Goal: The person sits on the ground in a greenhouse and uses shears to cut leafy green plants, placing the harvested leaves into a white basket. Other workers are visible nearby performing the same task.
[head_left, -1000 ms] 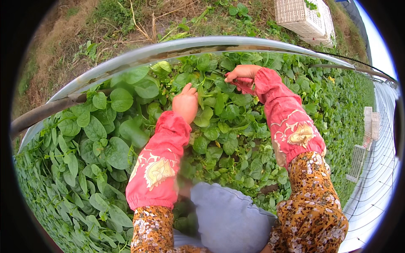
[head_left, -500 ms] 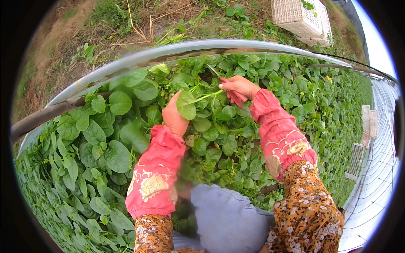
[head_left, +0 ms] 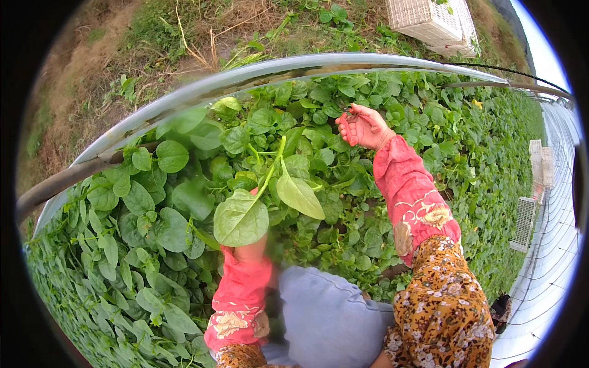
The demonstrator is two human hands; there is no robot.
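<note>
My left hand (head_left: 250, 249) is drawn back low over the leaves, closed on a cut leafy green stem (head_left: 267, 176). Two broad leaves spread from this stem, and one of them covers most of the hand's fingers. Farther forward and to the right, my right hand (head_left: 368, 130) is turned partly palm up, its fingers curled around red-handled scissors (head_left: 350, 130). Only part of the scissors shows between the fingers. Dense leafy green plants (head_left: 313, 122) lie beneath both hands.
A curved pale film edge (head_left: 257, 72) arches across the far side, with a dark pole (head_left: 67, 178) at left. White plastic crates (head_left: 423, 21) stand beyond it on dry grass. More crates (head_left: 523, 224) stand at right beside white sheeting (head_left: 534, 294). My blue-clad knee (head_left: 331, 313) is below.
My left hand has pulled back toward me with the leafy stem, away from my right hand. The right hand has moved slightly right and turned, with the scissors still in it.
</note>
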